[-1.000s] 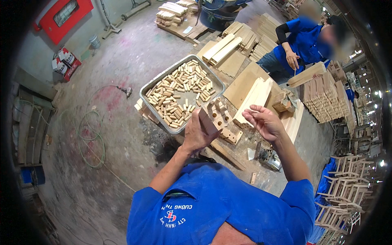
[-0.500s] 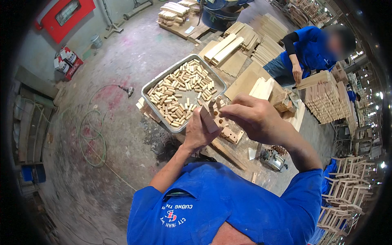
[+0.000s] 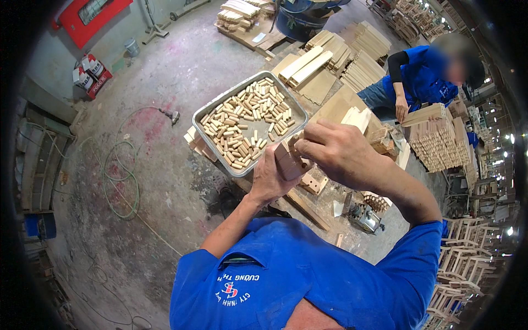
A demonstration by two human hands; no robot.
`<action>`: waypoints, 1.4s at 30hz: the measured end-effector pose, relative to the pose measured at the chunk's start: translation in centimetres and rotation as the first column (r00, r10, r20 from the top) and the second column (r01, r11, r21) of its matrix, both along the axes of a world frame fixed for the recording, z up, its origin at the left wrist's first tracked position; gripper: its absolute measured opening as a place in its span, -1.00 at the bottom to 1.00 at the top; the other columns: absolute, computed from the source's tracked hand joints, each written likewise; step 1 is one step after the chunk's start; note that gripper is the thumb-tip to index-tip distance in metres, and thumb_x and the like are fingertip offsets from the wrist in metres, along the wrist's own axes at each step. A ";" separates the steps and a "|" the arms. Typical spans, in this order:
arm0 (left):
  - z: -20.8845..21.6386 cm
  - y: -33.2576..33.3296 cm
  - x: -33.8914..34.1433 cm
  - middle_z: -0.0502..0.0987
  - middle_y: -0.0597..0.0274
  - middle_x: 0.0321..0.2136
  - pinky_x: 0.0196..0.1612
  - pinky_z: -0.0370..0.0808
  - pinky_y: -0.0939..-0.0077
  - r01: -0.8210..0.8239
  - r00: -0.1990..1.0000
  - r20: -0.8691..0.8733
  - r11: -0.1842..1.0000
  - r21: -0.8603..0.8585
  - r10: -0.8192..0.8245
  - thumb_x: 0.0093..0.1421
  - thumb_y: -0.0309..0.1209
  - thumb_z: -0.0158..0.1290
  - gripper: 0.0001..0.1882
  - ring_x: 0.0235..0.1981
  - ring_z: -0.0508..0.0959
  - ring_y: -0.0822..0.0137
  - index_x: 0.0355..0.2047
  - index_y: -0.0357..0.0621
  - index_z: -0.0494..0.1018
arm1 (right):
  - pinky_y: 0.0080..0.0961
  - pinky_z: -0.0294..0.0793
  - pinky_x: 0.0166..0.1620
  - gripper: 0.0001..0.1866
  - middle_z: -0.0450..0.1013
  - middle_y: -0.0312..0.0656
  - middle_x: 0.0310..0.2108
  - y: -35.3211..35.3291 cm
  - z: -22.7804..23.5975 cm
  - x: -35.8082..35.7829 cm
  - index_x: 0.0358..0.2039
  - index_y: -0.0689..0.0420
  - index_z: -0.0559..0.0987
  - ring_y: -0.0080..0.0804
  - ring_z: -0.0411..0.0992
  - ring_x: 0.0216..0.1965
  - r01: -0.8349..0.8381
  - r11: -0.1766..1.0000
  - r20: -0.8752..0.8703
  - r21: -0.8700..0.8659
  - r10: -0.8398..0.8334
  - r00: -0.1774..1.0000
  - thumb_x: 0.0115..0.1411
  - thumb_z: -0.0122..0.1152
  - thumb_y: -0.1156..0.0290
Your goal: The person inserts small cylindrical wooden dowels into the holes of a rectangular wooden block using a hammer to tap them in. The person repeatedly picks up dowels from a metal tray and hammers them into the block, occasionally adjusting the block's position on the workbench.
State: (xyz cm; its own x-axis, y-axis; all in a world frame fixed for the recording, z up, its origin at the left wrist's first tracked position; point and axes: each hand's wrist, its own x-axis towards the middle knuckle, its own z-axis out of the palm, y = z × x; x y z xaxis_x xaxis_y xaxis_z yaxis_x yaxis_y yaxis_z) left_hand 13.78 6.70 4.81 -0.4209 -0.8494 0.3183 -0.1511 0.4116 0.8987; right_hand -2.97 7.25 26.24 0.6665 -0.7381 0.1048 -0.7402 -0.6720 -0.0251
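My left hand [image 3: 266,182] is wrapped round a pale wooden block [image 3: 287,160], holding it up in front of my chest. At the block's upper right side, my right hand [image 3: 342,153] is closed with its fingertips pressed close to the wood. Whatever those fingers pinch is hidden behind them. Just beyond the left hand sits a metal tray [image 3: 230,92], holding many short wooden dowels [image 3: 234,127]. Below the right hand, a wooden piece with drilled holes [image 3: 315,183] lies on the work surface.
A metal device [image 3: 365,218] stands at the right of the work surface. Stacked wood strips [image 3: 363,69] lie further off. A co-worker in blue [image 3: 421,74] handles a tall wood stack [image 3: 437,137]. A green hose [image 3: 135,190] coils across the floor at left.
My right hand has come down closer against the block, and the block has turned so more of its face shows. The co-worker's hand has lowered onto the stack.
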 end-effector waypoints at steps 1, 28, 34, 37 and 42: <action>-0.2 -0.1 0.1 0.60 -0.13 -0.05 -0.05 0.61 -0.06 0.000 1.000 -0.001 1.000 -0.021 0.000 0.09 -0.17 0.53 -0.05 -0.09 0.68 -0.22 0.24 -0.23 0.10 | -0.30 0.61 -0.21 -0.82 0.43 -0.19 -0.26 -0.1 0.1 0.0 -0.23 0.13 0.57 -0.23 0.53 -0.19 -0.006 1.000 0.000 0.009 0.006 1.000 0.13 0.31 0.44; -1.6 -0.5 0.6 0.57 -0.08 0.00 0.01 0.61 0.03 0.024 1.000 0.007 0.998 -0.057 -0.023 0.05 -0.16 0.57 0.02 -0.02 0.67 -0.11 0.27 -0.25 0.11 | -0.24 0.60 -0.19 -0.72 0.62 -0.12 -0.26 -2.4 2.4 -3.2 0.01 0.09 0.71 -0.10 0.63 -0.25 0.080 0.958 0.285 0.274 -0.160 0.945 0.28 0.44 0.50; -1.8 -0.2 1.2 0.56 -0.14 0.02 0.02 0.61 -0.01 0.025 0.999 0.039 0.999 -0.024 -0.024 0.00 -0.19 0.59 0.03 -0.03 0.67 -0.18 0.28 -0.21 0.14 | -0.13 0.59 -0.10 -0.80 0.63 -0.14 -0.27 -4.0 2.0 -1.9 -0.07 0.05 0.74 -0.07 0.65 -0.17 0.045 0.925 0.097 0.378 -0.088 0.991 0.31 0.43 0.39; -2.0 -0.3 1.0 0.56 -0.15 0.00 0.00 0.63 0.00 0.037 0.999 0.038 0.996 -0.082 -0.034 -0.02 -0.16 0.61 0.05 -0.07 0.68 -0.20 0.26 -0.22 0.12 | -0.15 0.60 -0.12 -0.81 0.64 -0.12 -0.27 -4.4 1.0 -2.2 -0.08 0.08 0.74 -0.06 0.65 -0.18 0.007 0.911 0.110 0.412 -0.058 0.992 0.30 0.43 0.44; -2.2 -0.5 1.2 0.57 -0.20 0.00 0.00 0.63 -0.04 0.036 0.996 0.082 0.998 -0.054 -0.032 -0.02 -0.13 0.62 0.07 -0.04 0.68 -0.24 0.26 -0.23 0.11 | -0.28 0.65 -0.19 -0.79 0.65 -0.09 -0.28 -4.0 -1.9 -3.3 -0.08 0.18 0.71 -0.11 0.67 -0.25 -0.084 0.922 0.431 0.377 -0.095 0.897 0.27 0.43 0.60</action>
State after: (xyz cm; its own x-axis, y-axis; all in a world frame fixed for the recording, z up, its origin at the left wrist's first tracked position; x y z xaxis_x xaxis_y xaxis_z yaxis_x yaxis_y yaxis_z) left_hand 14.93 6.24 2.60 -0.4754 -0.8162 0.3283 -0.2075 0.4666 0.8598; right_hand -6.26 3.24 24.30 0.6145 -0.7833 0.0945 -0.5971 -0.5400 -0.5932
